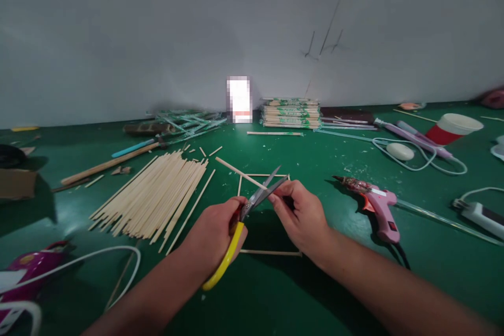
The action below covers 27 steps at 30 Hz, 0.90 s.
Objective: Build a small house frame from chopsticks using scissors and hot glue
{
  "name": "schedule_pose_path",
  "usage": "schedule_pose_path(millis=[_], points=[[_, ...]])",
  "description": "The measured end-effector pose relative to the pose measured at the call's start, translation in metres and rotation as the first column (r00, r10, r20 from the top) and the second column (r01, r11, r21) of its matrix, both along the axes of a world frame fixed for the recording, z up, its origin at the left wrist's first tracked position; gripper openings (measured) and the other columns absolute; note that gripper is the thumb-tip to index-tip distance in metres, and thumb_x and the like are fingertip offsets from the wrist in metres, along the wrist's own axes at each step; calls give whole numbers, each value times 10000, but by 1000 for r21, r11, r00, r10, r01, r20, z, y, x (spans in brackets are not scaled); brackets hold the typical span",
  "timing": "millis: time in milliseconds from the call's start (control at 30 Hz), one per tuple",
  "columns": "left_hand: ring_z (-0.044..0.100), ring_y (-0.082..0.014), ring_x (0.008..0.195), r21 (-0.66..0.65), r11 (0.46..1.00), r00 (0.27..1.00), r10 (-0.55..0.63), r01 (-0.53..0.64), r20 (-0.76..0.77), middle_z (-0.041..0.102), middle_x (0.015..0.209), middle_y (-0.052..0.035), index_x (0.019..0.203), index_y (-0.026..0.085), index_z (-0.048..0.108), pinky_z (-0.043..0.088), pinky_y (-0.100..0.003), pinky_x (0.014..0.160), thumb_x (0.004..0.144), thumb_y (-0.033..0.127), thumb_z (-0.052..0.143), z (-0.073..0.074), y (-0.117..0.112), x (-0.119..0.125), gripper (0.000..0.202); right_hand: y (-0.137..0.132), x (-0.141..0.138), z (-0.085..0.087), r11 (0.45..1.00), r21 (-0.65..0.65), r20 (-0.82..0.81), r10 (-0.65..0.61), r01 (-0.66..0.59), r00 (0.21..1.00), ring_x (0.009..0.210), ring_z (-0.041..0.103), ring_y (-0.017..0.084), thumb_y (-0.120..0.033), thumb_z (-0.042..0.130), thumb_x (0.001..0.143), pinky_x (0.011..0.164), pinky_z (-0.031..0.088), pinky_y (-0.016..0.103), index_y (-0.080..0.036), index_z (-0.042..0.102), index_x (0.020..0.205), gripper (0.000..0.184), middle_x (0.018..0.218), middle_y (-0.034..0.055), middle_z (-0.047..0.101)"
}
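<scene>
Trimming in hand: left hand (214, 236) closed round yellow-handled scissors (252, 205), blades parted about thin stick (236, 170) | right hand (301, 215) pinches stick's near end, held above square frame (271, 253) on green surface (315, 157), mid-scene | clean cut calls for steady grip; stick pile (157, 197) left, glue gun (378, 205) right

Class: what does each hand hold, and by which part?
Left hand: scissors, by the yellow handles. Right hand: thin wooden stick, by its near end.

Yellow-handled scissors (255, 200), blades open; thin wooden stick (238, 170) between them.
</scene>
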<state>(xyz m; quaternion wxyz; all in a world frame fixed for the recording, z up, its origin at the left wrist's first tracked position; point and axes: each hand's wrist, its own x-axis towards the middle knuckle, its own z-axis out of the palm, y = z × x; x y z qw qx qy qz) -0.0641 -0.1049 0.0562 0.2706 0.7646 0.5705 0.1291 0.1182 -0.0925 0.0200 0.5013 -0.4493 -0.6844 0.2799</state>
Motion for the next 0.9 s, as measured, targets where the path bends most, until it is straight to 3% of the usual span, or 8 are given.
schedule_pose_path(millis=[167,400,600,900], points=[[578,-151,642,50,997,998,-56,57,-29,642,787,-37,1060,156,572,443,-268,617,739,154,451,-2,1,-2,343,1,2,1,999,36,35,-19,18,999,574,586,115,-245,530,857,523,453,235,-213,549,842,41,728,17,660],[611,-169,725,59,998,999,-14,16,-32,667,903,-53,1172,171,535,466,-288,681,746,174,482,-5,1,-3,429,1,4,6,998,65,116,-34,27,993,551,573,109,-236,511,871,491,418,219,-207,562,824,75,698,12,654],[584,-149,628,16,999,999,-32,32,-37,652,767,-36,1054,159,587,436,-254,600,754,166,469,0,0,-2,322,0,3,6,999,49,81,-17,13,997,542,560,107,-240,509,866,494,422,220,-208,553,821,72,690,10,645],[612,-177,720,30,999,998,-28,30,-49,662,863,-41,1154,186,543,461,-294,673,736,181,485,-2,1,-3,422,0,4,-1,1000,-2,52,-22,22,998,545,557,112,-260,519,854,502,432,224,-209,551,850,60,672,4,629]])
